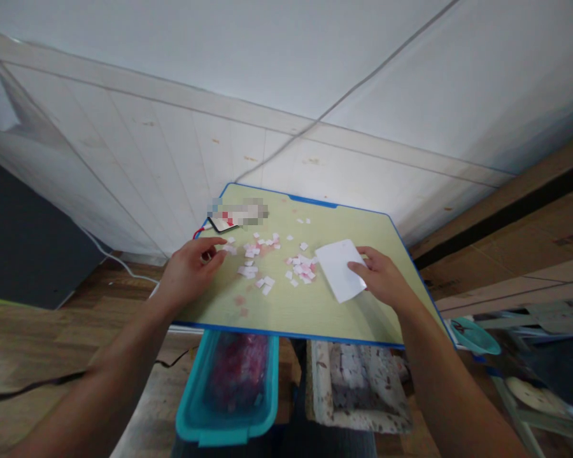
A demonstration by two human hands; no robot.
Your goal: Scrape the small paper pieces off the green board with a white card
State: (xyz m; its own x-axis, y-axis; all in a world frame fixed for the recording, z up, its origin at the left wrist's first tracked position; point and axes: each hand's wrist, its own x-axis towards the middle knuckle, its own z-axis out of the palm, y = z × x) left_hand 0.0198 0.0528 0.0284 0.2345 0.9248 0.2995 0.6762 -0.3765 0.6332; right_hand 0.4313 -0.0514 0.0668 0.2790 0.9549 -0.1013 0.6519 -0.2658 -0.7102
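Paper scraps [267,261], small white and pink squares, lie scattered across the middle of a pale green table [286,305] with a blue edge, in the centre of the frame. No writing can be read on any of them; the 1 spot that might carry print, on a phone [222,222] at the table's upper left corner, is blurred out. A red cable [198,230] leaves the phone over the table's left edge.

At the left of the scatter, the left hand [191,270] has its thumb and fingers pinched narrow on a scrap or 2; what exactly is between them is too small to tell. To the right of the scatter, the right hand [384,280] rests on a blank white card [341,270] lying flat on the table, fingers spread loosely over its right side, its left edge just beside the nearest scraps.

Bare table shows along the near edge below the scraps and in the upper right corner. Under the near edge, at lower centre, sit 2 containers: a teal bin [226,394] with pinkish contents on the left and a speckled white box [358,388] on the right. A white panelled wall [172,159] runs behind the far edge, and a teal bowl [475,337] sits low at the right.
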